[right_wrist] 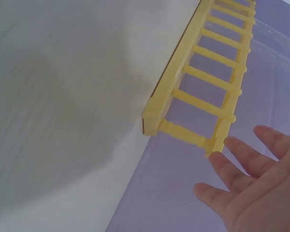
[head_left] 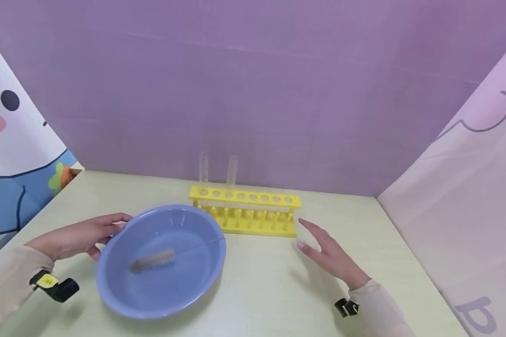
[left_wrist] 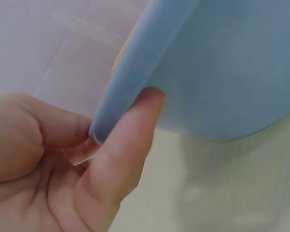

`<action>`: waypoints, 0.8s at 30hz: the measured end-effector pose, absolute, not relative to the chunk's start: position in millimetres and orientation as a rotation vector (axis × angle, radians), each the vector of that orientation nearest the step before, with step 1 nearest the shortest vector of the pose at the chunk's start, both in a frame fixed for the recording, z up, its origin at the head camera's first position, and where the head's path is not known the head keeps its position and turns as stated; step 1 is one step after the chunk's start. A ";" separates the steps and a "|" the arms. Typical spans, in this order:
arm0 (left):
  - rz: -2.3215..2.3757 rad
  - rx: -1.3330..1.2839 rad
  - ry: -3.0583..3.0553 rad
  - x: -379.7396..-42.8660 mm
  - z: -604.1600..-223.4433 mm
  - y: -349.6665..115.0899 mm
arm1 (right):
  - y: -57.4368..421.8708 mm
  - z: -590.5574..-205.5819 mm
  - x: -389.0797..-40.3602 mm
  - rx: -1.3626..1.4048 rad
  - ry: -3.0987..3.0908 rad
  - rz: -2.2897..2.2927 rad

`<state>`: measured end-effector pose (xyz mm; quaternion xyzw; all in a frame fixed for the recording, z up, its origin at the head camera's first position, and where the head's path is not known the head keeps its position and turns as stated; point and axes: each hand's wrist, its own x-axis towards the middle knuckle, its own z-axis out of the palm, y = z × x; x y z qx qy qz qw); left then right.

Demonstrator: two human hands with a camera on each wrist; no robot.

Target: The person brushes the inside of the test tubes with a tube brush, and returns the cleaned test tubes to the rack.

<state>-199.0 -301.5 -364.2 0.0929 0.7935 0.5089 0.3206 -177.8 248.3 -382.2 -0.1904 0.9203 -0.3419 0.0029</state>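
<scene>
Lower left, my left hand (head_left: 82, 235) pinches a bowl (head_left: 185, 283); lower right, my right hand (head_left: 335, 256) is spread near a rack (head_left: 246, 230)

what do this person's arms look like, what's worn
The left sleeve and right sleeve are pale beige. On the left is a black band with a yellow patch, its marks too small to read; on the right, another black band.
</scene>
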 end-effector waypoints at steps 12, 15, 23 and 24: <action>1.414 0.264 2.020 -198.0 -368.4 -287.2 | 240.8 -383.4 -173.5 -0.640 2.856 -1.093; 1.419 0.254 2.015 -198.6 -368.9 -283.5 | 239.3 -383.5 -172.6 -0.653 2.870 -1.092; 1.448 0.263 1.981 -198.5 -370.4 -272.0 | 233.7 -379.1 -168.4 -0.646 2.863 -1.129; 1.455 0.265 1.976 -198.4 -370.9 -270.4 | 232.8 -378.9 -168.0 -0.657 2.866 -1.130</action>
